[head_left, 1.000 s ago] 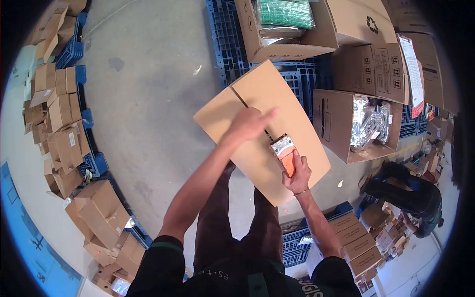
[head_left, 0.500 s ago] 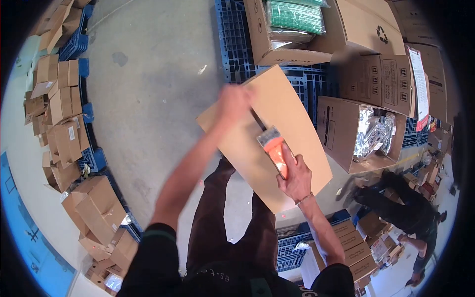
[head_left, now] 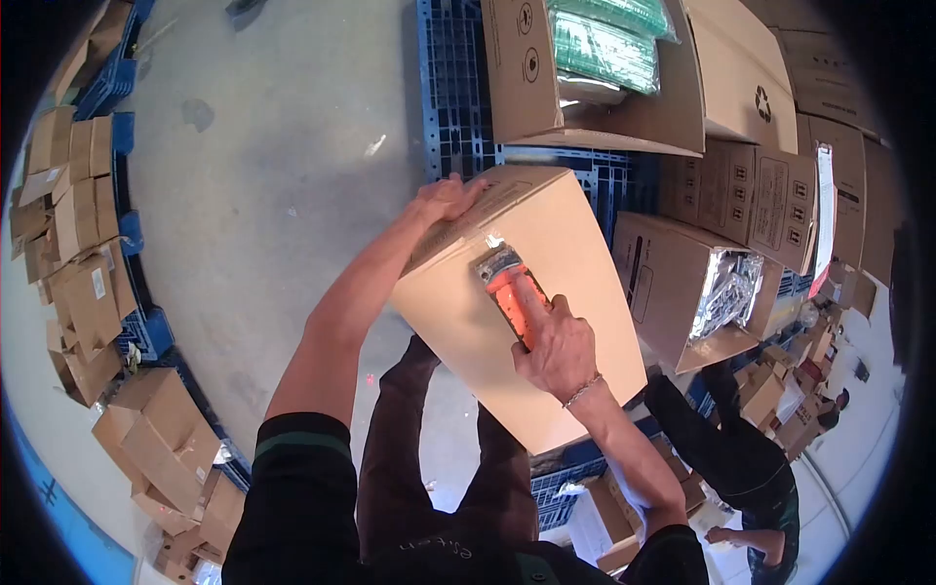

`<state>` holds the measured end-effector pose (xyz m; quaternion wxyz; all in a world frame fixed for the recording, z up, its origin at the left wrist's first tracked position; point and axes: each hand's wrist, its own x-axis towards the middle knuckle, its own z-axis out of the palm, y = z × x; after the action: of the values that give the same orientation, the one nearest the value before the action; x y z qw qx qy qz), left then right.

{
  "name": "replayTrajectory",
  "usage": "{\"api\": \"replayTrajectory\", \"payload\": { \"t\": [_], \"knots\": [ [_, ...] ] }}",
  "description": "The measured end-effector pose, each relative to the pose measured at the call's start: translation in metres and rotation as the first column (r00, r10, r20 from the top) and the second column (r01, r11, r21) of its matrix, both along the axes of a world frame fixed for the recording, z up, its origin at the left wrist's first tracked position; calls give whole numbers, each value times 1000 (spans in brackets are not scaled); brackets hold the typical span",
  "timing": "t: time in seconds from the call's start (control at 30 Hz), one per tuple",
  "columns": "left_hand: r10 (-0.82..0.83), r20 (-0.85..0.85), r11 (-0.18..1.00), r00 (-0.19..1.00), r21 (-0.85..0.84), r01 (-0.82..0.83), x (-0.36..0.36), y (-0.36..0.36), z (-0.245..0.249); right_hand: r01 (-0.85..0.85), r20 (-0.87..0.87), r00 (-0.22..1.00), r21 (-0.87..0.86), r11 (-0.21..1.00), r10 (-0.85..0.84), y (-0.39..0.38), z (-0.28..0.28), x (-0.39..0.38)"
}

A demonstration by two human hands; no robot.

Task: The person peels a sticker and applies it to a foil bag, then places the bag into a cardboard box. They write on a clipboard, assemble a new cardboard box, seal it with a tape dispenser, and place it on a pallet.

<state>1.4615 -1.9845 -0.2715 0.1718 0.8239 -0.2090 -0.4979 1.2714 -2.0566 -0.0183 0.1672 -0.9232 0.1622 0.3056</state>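
Note:
A closed cardboard box (head_left: 575, 292) is tilted in front of my legs, with its smooth tan side facing up. My right hand (head_left: 558, 343) grips an orange and black tool (head_left: 517, 300), whose dark head rests close to the box's upper left edge. A small whitish scrap (head_left: 494, 239) shows just beyond that head. My left hand (head_left: 451, 199) lies on the printed end face of the box with its fingers apart, holding nothing else.
Blue pallets (head_left: 453, 88) carry an open box of green wrapped packs (head_left: 604, 49). An open box with silvery bags (head_left: 726, 292) stands at right. Stacked cartons (head_left: 83, 205) line the left. A person in dark clothes (head_left: 751, 458) is at lower right.
The box has tipped so its printed end face shows. My left hand has settled on that face, and the tool has shifted toward the box's upper left edge. The other person has moved lower.

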Motion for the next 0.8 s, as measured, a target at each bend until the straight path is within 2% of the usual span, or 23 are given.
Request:
{"api": "replayTrajectory", "payload": {
  "t": [0.03, 0.1, 0.17, 0.2, 0.3, 0.33, 0.37, 0.4, 0.43, 0.47, 0.5, 0.57, 0.6, 0.63, 0.67, 0.7, 0.73, 0.8],
  "knots": [
    [77, -157, 989, 985, 135, -56, 1, -2, 8, -9, -14, 1000, -8, 1000, 9, 1, 1, 3],
    [103, -212, 992, 972, 90, -86, -3, 4, -7, -25, -27, 999, -30, 999, 24, -1, 2, 5],
    [68, -4, 993, 998, 96, -68, -2, 3, -16, -41, -42, 998, -16, 999, 40, -1, 4, 4],
    [11, 224, 999, 975, 46, -22, 0, 6, -15, -40, -39, 998, -18, 999, 40, 1, 6, 6],
    [79, 215, 995, 973, 40, -90, 9, 1, 18, -54, -116, 992, -31, 998, 50, 0, 8, 16],
    [263, -22, 963, 964, 73, -261, 18, -2, 39, -60, -93, 994, -25, 998, 57, -1, 6, 15],
    [251, -18, 966, 968, 76, -249, 16, -2, 75, -64, -74, 995, -19, 998, 62, -3, 6, 14],
    [241, -103, 970, 965, 16, -241, 4, 0, 115, -61, -159, 986, -5, 998, 59, -4, 12, 20],
    [215, -195, 973, 957, -38, -227, -17, 1, 140, -46, -128, 990, 36, 998, 50, -6, 16, 23],
    [145, -44, 939, 988, -309, -152, -46, 3, 139, -25, -108, 994, 78, 997, 33, -9, 17, 21],
    [115, -63, 945, 991, -302, -129, -57, -1, 135, -5, -54, 998, 94, 996, 10, -9, 8, 16],
    [202, 99, 978, 974, 22, -205, -59, -11, 124, 31, 5, 999, 107, 994, -32, -10, -3, 12],
    [257, 207, 964, 944, 13, -265, -66, -15, 132, 6, -34, 999, 81, 997, -3, -11, -3, 15],
    [239, 213, 968, 947, 17, -249, -73, -20, 140, -21, -74, 997, 62, 998, 26, -12, -1, 11],
    [206, 347, 969, 915, 55, -239, -78, -24, 144, -7, -67, 998, 71, 997, 12, -16, 1, -1],
    [163, 470, 967, 868, 98, -235, -84, -25, 149, -24, -155, 987, 75, 997, 36, -17, 2, -15],
    [137, 513, 964, 848, 128, -233, -88, -28, 154, -45, -241, 968, 75, 996, 62, -19, 3, -29],
    [123, 543, 958, 830, 152, -241, -92, -33, 157, -109, -195, 974, 38, 993, 114, -31, 12, -102]
  ]
}}
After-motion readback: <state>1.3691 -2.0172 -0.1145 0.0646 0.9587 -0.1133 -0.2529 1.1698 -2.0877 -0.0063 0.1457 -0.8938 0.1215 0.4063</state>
